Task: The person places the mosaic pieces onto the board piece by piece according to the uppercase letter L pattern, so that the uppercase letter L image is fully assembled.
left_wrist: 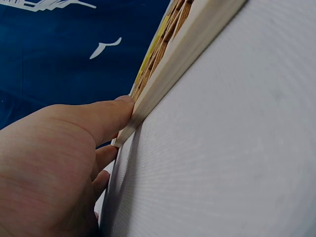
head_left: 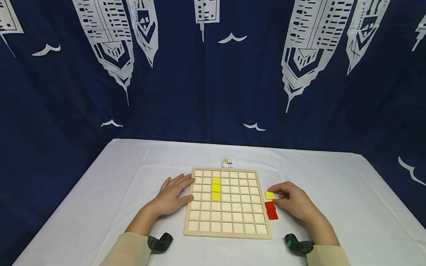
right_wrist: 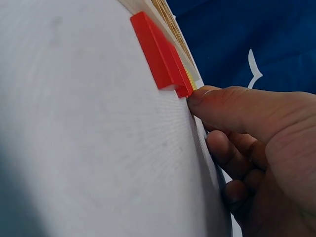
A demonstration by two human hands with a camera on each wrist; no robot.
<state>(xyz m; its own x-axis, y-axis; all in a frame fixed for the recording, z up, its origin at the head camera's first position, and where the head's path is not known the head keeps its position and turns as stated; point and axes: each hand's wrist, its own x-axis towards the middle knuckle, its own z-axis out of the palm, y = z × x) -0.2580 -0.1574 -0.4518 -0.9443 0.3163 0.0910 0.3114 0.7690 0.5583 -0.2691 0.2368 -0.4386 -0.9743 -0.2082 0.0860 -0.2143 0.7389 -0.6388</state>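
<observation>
A wooden grid board (head_left: 225, 235) lies flat on the table with three yellow tiles (head_left: 216, 188) in one column, toward its left side. My left hand (head_left: 170, 196) rests against the board's left edge, fingers extended; in the left wrist view its thumb (left_wrist: 111, 118) touches the wooden rim (left_wrist: 163, 81). Right of the board, my right hand (head_left: 297, 201) pinches a yellow tile (head_left: 269, 195) between thumb and fingers. Just nearer to me lie red tiles (head_left: 271, 211), beside the board's right edge. The right wrist view shows those red tiles (right_wrist: 155, 52) close by the thumb; the yellow tile there is mostly hidden.
A small printed card (head_left: 228, 162) with a coloured grid pattern lies beyond the board's far edge. White cloth covers the table (head_left: 114, 183). Behind it hangs a dark blue curtain (head_left: 210, 85) with white building prints.
</observation>
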